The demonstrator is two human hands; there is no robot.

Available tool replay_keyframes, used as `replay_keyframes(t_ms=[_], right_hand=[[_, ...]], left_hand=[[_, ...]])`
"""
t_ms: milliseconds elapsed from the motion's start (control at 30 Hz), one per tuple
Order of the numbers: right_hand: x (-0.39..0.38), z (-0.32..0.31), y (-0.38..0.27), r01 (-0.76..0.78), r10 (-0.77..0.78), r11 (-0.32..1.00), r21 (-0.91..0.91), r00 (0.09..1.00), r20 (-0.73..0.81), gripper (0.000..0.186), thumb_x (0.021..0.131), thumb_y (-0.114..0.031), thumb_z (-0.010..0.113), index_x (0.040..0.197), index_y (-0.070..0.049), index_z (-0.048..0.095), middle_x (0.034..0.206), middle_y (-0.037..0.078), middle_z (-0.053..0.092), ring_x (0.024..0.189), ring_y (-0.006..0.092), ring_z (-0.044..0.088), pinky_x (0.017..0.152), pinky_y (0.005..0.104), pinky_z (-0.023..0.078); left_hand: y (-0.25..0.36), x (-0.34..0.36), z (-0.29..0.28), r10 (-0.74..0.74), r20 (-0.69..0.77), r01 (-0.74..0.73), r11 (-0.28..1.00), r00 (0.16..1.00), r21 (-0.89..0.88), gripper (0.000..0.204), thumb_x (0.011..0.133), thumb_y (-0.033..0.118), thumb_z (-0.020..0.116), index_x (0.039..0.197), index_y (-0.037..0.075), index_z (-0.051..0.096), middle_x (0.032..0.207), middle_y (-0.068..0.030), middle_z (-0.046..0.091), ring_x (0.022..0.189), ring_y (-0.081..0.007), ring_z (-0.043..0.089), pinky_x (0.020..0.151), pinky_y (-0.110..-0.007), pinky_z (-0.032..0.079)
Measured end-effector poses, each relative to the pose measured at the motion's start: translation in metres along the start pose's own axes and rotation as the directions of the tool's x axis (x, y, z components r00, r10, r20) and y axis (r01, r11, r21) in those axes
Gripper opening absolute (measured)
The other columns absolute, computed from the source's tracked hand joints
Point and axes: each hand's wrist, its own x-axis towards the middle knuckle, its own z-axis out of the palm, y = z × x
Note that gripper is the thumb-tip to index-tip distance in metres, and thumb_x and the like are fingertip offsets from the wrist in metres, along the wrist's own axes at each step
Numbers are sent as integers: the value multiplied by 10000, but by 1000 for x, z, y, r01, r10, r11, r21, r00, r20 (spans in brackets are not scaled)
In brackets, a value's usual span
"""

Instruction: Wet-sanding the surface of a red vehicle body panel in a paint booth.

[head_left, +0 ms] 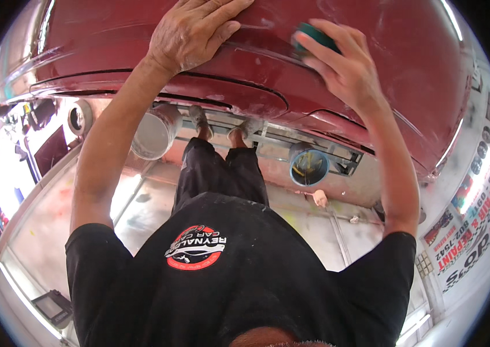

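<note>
A dark red car body panel [268,63] spreads across the top of the view, with pale smears on its paint and dark gaps along its lower seams. My left hand [190,34] lies flat against the panel, fingers stretched out and holding nothing. To its right, my right hand [346,63] grips a dark green sanding block [316,38], fingers bent over it, pressed to the red surface. The hand is slightly blurred. The block's face toward the panel is hidden.
Below the panel's edge, a white bucket [153,136] stands left of my feet. A blue-rimmed pail [309,166] with yellowish things inside is to the right, near a metal frame [343,159]. A printed banner [470,214] hangs at the right; a floodlight [54,308] is at lower left.
</note>
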Motion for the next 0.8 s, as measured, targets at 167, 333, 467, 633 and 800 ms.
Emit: replay_keyframes(t_ms=[167,333,467,633,800], right_hand=[[19,-11,-8,-127,122,989,-70,990,-70,290,931,-197,704,1221,-190,725,1228,97,666,1080,325,632,939,452,515],[-99,-59,72,-531,396,776,-340,830,-392,337,971,-259,717,1306,-226,726,1251,53,677,1157,272,622,1006,427,476],[-103,-54,69,-557,406,750,-356,813,-417,331,1010,-260,659,1329,-189,711,1288,70,662,1173,269,611,1061,427,420],[-101,-53,60,-575,436,745,-339,804,-405,341,1008,-250,662,1338,-174,704,1315,83,652,1186,279,606,1056,429,424],[-117,-56,68,-556,426,747,-364,821,-380,363,1014,-239,653,1369,-168,688,1339,102,648,1217,290,598,1058,431,425]], left_hand=[[-10,-8,1,78,59,-83,994,995,78,545,1051,403,507,1494,88,535,1607,-162,434,1525,-350,349,1239,-513,270],[33,12,4,144,46,-143,989,988,-26,536,1034,388,560,1473,80,564,1607,-166,442,1519,-356,362,1233,-524,271],[76,35,32,79,22,-79,997,997,-3,721,936,539,626,1466,56,544,1570,-156,478,1509,-349,365,1246,-509,268],[108,47,44,-5,23,6,999,1000,-52,775,956,536,609,1498,-5,486,1604,-192,422,1549,-337,294,1268,-489,223],[60,13,38,127,23,-123,986,992,-112,674,999,479,573,1532,78,477,1632,-117,406,1561,-275,281,1281,-467,209]])
